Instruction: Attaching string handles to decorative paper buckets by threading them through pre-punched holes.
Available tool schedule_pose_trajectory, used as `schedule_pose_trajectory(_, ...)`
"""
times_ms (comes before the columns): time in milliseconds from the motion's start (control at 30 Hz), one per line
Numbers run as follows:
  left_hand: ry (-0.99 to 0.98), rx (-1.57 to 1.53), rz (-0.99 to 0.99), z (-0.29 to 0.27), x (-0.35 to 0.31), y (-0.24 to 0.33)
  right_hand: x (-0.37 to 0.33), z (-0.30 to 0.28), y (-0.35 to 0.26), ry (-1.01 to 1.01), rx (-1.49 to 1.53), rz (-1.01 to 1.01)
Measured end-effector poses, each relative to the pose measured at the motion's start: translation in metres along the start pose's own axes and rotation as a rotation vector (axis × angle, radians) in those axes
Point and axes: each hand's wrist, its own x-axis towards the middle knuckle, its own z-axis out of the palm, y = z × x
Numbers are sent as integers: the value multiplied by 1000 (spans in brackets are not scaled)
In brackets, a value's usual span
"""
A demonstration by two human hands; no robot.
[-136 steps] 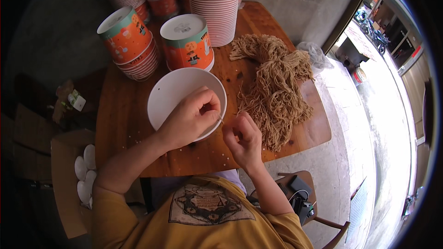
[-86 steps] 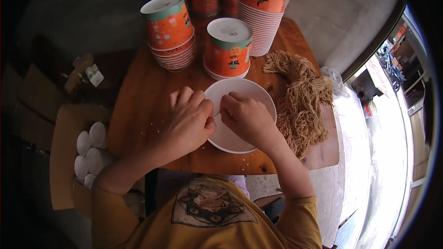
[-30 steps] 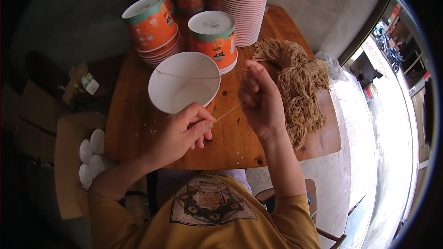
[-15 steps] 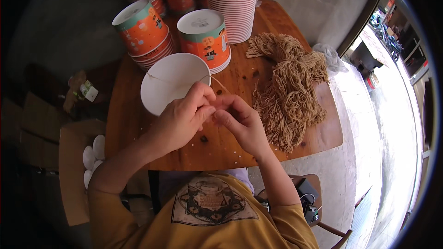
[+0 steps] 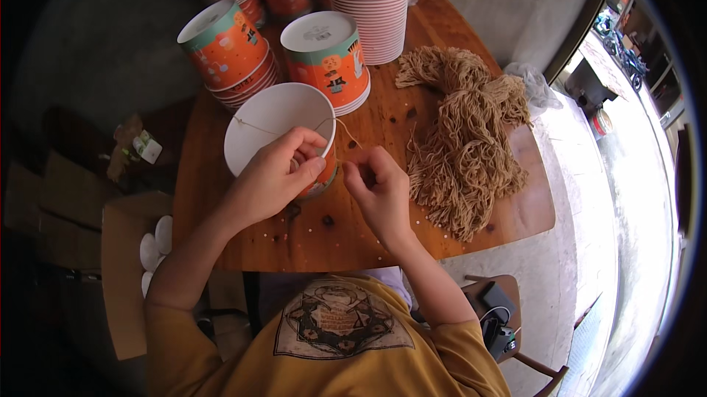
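A white-lined paper bucket [image 5: 254,121] with an orange outside leans toward me on the wooden table. My left hand [image 5: 276,172] is closed on its near right rim, the fingers curled over the edge and the thumb outside. A thin tan string [image 5: 346,130] crosses the bucket's mouth and passes out over the right rim. Its loose part runs to my right hand [image 5: 381,191], whose thumb and fingers are pinched together just right of the bucket. The string's tip is hidden at those fingers. A heap of tan strings [image 5: 468,154] lies to the right of that hand.
Behind the bucket stand upturned orange-and-green paper buckets [image 5: 324,54] and a tall stack [image 5: 368,18]. Small white bits dot the wooden table [image 5: 324,246] near its front edge. A cardboard box [image 5: 121,279] with white round pieces is at lower left; a stool [image 5: 508,286] stands lower right.
My hands were together at the bucket's near right rim; now they are apart. The right hand has moved a little to the right, and the left has settled lower against the rim.
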Motion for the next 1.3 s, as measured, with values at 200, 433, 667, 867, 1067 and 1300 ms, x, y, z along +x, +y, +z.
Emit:
schedule_pose_trajectory(200,-52,-46,-117,-4,5,-2,6,7,-2,17,-70,-52)
schedule_pose_trajectory(433,-61,-92,-135,-4,6,-7,10,11,1,17,-65,-68)
schedule_pose_trajectory(667,-64,-112,-147,-4,7,-13,12,14,3,9,-65,-53)
schedule_pose_trajectory(867,-88,-105,-116,-5,17,-19,13,17,3,19,-68,-52)
schedule_pose_trajectory(1067,-151,-17,-118,-6,29,-26,13,18,0,7,-70,-11)
schedule_pose_trajectory(1300,-21,144,-52,-12,27,-22,18,2,4,-102,-51,73)
